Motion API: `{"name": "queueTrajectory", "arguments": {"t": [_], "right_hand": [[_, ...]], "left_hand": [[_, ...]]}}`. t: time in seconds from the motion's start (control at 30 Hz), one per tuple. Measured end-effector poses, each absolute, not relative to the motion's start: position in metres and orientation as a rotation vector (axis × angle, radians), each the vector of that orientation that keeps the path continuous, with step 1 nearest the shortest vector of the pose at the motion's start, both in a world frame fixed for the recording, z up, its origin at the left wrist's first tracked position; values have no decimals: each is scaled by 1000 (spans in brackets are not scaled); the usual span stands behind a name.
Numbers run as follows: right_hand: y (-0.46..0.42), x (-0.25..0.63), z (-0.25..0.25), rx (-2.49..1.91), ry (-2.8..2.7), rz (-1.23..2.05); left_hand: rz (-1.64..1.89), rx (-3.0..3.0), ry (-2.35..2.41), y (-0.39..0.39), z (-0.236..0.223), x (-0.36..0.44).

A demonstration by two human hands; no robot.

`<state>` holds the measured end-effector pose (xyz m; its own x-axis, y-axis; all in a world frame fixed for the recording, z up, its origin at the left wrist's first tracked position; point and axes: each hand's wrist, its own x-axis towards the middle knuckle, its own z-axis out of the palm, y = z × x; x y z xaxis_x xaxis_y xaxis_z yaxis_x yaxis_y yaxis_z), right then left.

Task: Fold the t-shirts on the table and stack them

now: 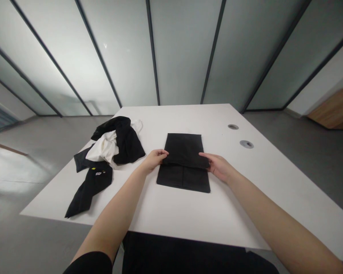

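A black folded garment lies on the white table in front of me, its exact kind not plain to see. One flap of it is folded over, and a lower layer with a seam down the middle shows on the near side. My left hand pinches the left edge of the upper flap between thumb and fingers. At the right edge, my right hand grips the same flap, its thumb on top and the other fingers partly hidden beneath the cloth.
A loose heap of black clothes and a white cloth lies on the left of the white table. A black piece with a small yellow and white print reaches toward the near edge. Two round grommets sit at the right.
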<state>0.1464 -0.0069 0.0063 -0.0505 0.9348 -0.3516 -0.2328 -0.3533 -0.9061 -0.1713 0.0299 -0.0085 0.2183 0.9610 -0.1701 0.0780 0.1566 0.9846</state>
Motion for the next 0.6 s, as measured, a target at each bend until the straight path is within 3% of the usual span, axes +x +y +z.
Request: {"name": "queueTrajectory", "arguments": {"t": [0.6], "right_hand": [[-16, 145, 10, -1389, -1104, 1479]], "left_hand": [[769, 1505, 1083, 22, -6, -176]]}}
